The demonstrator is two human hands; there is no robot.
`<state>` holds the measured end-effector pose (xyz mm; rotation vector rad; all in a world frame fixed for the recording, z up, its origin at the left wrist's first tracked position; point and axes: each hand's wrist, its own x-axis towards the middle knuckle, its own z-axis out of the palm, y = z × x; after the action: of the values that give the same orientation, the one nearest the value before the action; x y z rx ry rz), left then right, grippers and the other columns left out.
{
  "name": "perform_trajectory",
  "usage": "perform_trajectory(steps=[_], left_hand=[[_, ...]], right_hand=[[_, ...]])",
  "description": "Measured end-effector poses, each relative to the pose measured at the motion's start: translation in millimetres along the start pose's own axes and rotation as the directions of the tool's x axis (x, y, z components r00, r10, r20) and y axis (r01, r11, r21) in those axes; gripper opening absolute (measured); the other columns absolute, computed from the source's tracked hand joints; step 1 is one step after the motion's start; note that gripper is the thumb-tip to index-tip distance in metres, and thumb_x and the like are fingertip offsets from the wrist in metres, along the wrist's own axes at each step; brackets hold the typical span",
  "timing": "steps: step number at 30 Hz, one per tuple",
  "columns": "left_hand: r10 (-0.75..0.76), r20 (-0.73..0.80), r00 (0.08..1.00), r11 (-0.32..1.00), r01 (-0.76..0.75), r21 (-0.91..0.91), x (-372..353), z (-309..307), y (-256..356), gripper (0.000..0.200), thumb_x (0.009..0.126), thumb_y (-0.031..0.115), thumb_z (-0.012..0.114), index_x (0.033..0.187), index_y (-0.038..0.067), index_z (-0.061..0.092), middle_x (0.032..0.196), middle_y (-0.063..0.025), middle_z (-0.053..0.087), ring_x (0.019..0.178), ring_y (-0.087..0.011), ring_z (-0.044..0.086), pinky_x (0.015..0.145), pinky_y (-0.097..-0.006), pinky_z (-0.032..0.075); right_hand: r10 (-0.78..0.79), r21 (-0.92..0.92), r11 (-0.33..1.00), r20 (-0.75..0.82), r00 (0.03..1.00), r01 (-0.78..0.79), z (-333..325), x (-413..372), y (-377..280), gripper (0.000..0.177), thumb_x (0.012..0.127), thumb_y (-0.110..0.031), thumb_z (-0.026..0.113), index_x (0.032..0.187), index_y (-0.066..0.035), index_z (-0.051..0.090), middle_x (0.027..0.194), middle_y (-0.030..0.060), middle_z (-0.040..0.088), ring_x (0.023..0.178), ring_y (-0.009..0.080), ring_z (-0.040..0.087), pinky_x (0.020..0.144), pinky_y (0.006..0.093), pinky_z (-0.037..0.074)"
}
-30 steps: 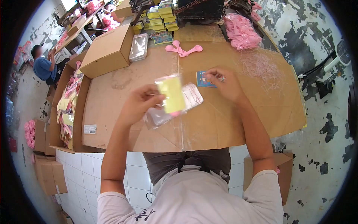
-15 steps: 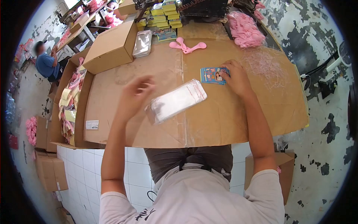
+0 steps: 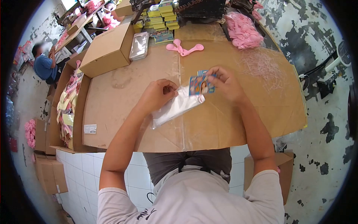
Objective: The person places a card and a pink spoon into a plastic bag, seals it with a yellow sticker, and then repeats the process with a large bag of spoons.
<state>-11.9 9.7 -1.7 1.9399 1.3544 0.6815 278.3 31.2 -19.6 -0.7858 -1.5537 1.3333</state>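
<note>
My right hand (image 3: 226, 83) pinches a blue printed card (image 3: 198, 86) by its right side, just over the end of a pile of clear plastic bags (image 3: 175, 110). Behind the card, part of the remaining blue card stack (image 3: 201, 72) shows on the cardboard. My left hand (image 3: 162, 94) is closed, thumb and fingertips together at the upper edge of the bags. A film of clear plastic seems to rise from those fingertips toward the card. Farther back lie pink measuring spoons (image 3: 185, 49), apart from both hands.
A closed carton (image 3: 106, 48) and a clear bag pack (image 3: 139, 45) stand at the back left. An open box (image 3: 84, 112) holds filled packets. Yellow-edged card stacks (image 3: 160, 18), bagged pink spoons (image 3: 243, 30) and loose plastic strips (image 3: 263, 67) lie behind. A seated person (image 3: 44, 65) is far left.
My right hand has lifted a card off the stack and moved it left to the bags. My left hand has come down and right onto the bags' edge, fingers closing there.
</note>
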Motion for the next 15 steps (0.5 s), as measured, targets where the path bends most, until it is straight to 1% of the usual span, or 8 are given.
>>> perform_trajectory(steps=[2,5,8,9,11,12,14,15], left_hand=[[0.077,-0.053,0.996,0.997,-0.077,-0.013,-1,6,-6,0.015,0.087,0.01,0.077,0.098,-0.001,0.074,0.083,-0.0062,0.069,0.07,-0.012,0.061,0.067,-0.0292,0.052],[0.138,-0.086,0.987,0.99,-0.137,0.024,-1,9,-8,0.013,0.087,0.008,0.076,0.097,0.0,0.074,0.085,-0.0068,0.068,0.07,-0.0139,0.062,0.067,-0.0297,0.052],[0.199,-0.101,0.975,0.978,-0.19,0.086,-2,10,-9,0.012,0.087,0.008,0.074,0.096,0.0,0.073,0.086,-0.0078,0.068,0.071,-0.0155,0.064,0.068,-0.0303,0.052],[0.224,-0.108,0.969,0.971,-0.212,0.106,-3,11,-9,0.011,0.088,0.008,0.073,0.096,0.0,0.072,0.087,-0.0082,0.069,0.071,-0.0159,0.065,0.068,-0.0305,0.052],[0.181,-0.141,0.973,0.98,-0.167,0.11,-3,10,-7,0.009,0.089,0.007,0.071,0.094,0.0,0.071,0.088,-0.0078,0.07,0.074,-0.0146,0.066,0.069,-0.0319,0.053],[0.161,-0.158,0.974,0.983,-0.144,0.112,-3,9,-6,0.008,0.089,0.007,0.07,0.094,0.0,0.07,0.089,-0.0076,0.07,0.075,-0.0139,0.066,0.069,-0.0325,0.053],[0.114,-0.216,0.97,0.993,-0.117,-0.002,-2,9,-8,0.009,0.092,0.006,0.067,0.099,0.0,0.068,0.09,-0.0068,0.072,0.078,-0.0128,0.068,0.07,-0.0317,0.054],[0.088,-0.243,0.966,0.993,-0.105,-0.059,-2,8,-9,0.009,0.094,0.005,0.066,0.101,0.0,0.067,0.091,-0.0064,0.072,0.079,-0.0123,0.068,0.071,-0.0313,0.055]], right_hand=[[-0.03,0.003,1.0,0.154,0.988,0.029,14,-3,9,0.011,0.1,-0.007,0.065,0.11,-0.005,0.064,0.102,0.0027,0.064,0.096,0.0086,0.06,0.083,0.0285,0.05],[-0.031,-0.219,0.971,0.265,0.964,0.091,30,-8,13,0.009,0.099,-0.006,0.065,0.107,-0.005,0.064,0.098,0.0029,0.065,0.088,0.0083,0.059,0.077,0.0283,0.049],[0.021,-0.341,0.937,0.272,0.962,0.076,29,-10,14,0.008,0.098,-0.006,0.066,0.105,-0.004,0.064,0.093,0.0022,0.065,0.081,0.0083,0.058,0.071,0.028,0.049],[0.002,-0.325,0.942,0.267,0.964,0.089,28,-10,15,0.008,0.098,-0.006,0.066,0.105,-0.004,0.064,0.092,0.0023,0.065,0.08,0.0083,0.058,0.07,0.0281,0.049],[-0.037,-0.293,0.949,0.26,0.965,0.116,26,-11,16,0.008,0.097,-0.006,0.067,0.104,-0.003,0.064,0.09,0.0024,0.065,0.078,0.0083,0.058,0.068,0.0282,0.048],[-0.023,-0.317,0.942,0.258,0.966,0.107,26,-11,15,0.008,0.097,-0.006,0.067,0.104,-0.003,0.064,0.091,0.0026,0.065,0.078,0.0083,0.058,0.069,0.0278,0.049],[0.005,-0.364,0.927,0.258,0.966,0.092,26,-11,11,0.009,0.097,-0.005,0.067,0.104,-0.002,0.063,0.092,0.003,0.066,0.079,0.0083,0.058,0.07,0.0269,0.049],[0.005,-0.313,0.947,0.246,0.969,0.074,28,-11,13,0.008,0.097,-0.005,0.067,0.104,-0.002,0.063,0.093,0.0028,0.066,0.08,0.0081,0.058,0.071,0.0266,0.049]])
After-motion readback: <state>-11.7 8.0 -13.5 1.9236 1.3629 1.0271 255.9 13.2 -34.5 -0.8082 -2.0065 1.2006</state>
